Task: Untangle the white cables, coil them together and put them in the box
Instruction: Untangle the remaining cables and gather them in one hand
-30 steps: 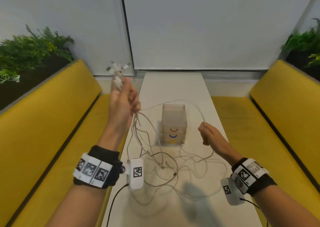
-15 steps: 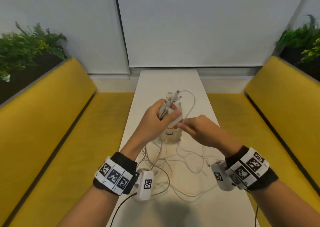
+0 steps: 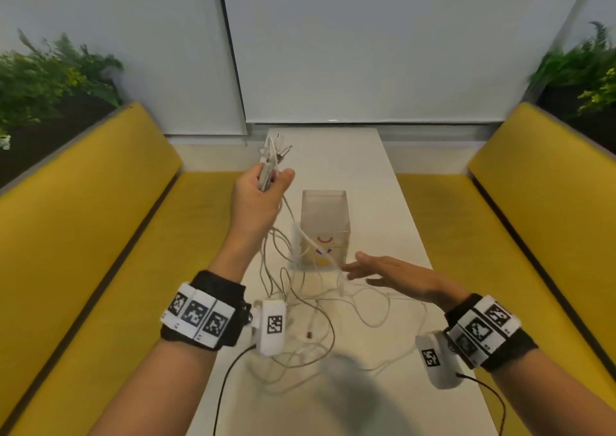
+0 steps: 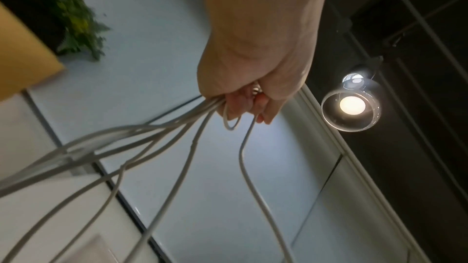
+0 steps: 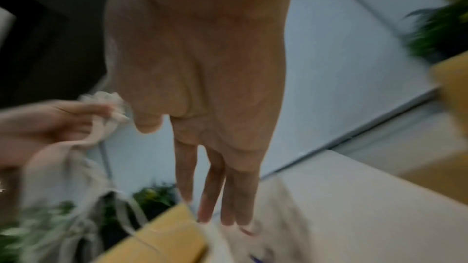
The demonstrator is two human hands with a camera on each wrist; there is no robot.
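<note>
My left hand (image 3: 263, 185) is raised over the table's left edge and grips a bunch of white cable ends (image 3: 271, 157), their plugs sticking up. In the left wrist view the cables (image 4: 177, 141) fan down out of the curled fingers (image 4: 253, 105). They trail to a loose tangle (image 3: 316, 319) on the white table (image 3: 373, 175). The clear plastic box (image 3: 325, 225) stands behind the tangle, open at the top. My right hand (image 3: 373, 270) hovers flat just right of the box front, fingers (image 5: 215, 187) straight, holding nothing.
Yellow benches (image 3: 83, 219) run along both sides of the narrow table, the right bench (image 3: 533, 202) close by. Green plants (image 3: 56, 75) sit behind the backrests. A hanging lamp (image 4: 352, 105) shows in the left wrist view. Black sensor wires (image 3: 230, 375) run from my wrists.
My left hand has lifted the cable ends up and to the left, away from the box. My right hand let go of the cable, opened flat and dropped to the right of the box.
</note>
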